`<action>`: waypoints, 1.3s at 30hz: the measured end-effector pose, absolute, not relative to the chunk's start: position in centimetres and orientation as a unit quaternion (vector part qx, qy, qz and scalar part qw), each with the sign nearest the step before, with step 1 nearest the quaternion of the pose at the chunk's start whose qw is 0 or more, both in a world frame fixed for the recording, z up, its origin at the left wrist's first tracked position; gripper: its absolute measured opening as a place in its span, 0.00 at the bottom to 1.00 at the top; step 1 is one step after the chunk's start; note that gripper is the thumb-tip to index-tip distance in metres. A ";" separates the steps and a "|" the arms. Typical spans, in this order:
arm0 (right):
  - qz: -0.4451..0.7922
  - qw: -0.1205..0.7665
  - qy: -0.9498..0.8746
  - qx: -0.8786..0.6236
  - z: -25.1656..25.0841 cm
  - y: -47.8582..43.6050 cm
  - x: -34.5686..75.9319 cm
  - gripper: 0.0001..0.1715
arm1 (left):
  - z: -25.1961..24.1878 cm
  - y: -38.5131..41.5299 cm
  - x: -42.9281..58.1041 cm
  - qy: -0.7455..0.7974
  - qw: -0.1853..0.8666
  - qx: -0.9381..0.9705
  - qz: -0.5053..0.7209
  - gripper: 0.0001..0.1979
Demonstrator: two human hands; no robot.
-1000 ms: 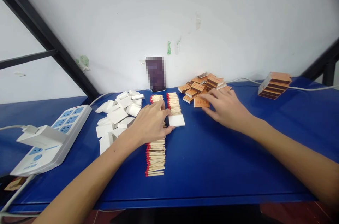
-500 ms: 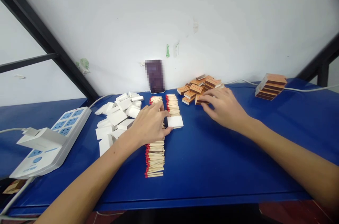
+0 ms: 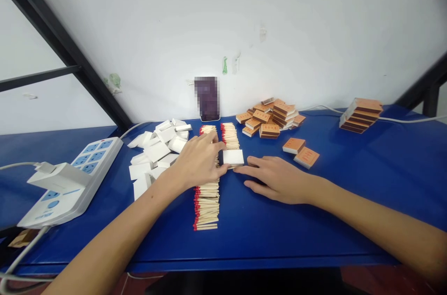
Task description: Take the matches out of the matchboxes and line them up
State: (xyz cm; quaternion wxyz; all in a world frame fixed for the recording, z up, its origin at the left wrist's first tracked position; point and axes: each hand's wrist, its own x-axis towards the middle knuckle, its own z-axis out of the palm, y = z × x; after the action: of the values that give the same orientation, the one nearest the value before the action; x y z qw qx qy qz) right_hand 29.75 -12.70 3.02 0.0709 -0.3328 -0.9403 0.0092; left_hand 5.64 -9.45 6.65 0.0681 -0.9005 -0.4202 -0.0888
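My left hand (image 3: pixel 199 162) rests curled over a long row of red-tipped matches (image 3: pixel 206 204) on the blue table (image 3: pixel 265 230), thumb beside a white inner tray (image 3: pixel 233 157). A second row of matches (image 3: pixel 229 135) lies just behind the tray. My right hand (image 3: pixel 275 178) lies flat and open on the table, its fingertips touching the tray's near right corner. Two orange matchbox sleeves (image 3: pixel 301 150) lie loose just beyond that hand. Whether the left fingers pinch any matches is hidden.
A heap of white trays (image 3: pixel 157 150) sits left of the matches, a pile of orange sleeves (image 3: pixel 270 118) at the back, a neat stack of boxes (image 3: pixel 361 113) far right. A white power strip (image 3: pixel 66 181) with cables lies at the left. A dark upright object (image 3: pixel 207 98) leans on the wall.
My right hand came back from the orange pile toward the white tray; two orange sleeves now lie loose on the table. The left hand stayed put.
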 end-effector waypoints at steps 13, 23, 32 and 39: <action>0.026 0.062 -0.938 -0.339 3.4 -12.8 29.8 0.24 | 7.7 -8.2 3.7 -0.454 0.072 -0.876 -0.150 0.21; 0.037 0.080 -0.945 -0.316 3.5 -12.7 30.0 0.22 | 9.8 -4.7 -5.2 -0.577 0.080 -0.804 -0.118 0.19; 0.036 0.119 -0.945 -0.304 3.2 -12.5 30.0 0.21 | 11.0 -4.9 -9.3 -0.592 -0.096 -0.794 -0.098 0.20; -0.074 0.219 -0.858 -0.459 4.6 -9.8 33.4 0.17 | 10.5 -5.2 -10.1 -0.625 -0.098 -0.769 -0.088 0.20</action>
State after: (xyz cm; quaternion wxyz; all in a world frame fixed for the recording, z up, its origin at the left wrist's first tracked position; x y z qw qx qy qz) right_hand 33.37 -9.83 4.60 0.2186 -0.4586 -0.8582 -0.0736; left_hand -10.11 -5.22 10.54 -0.0982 -0.7694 -0.6249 -0.0885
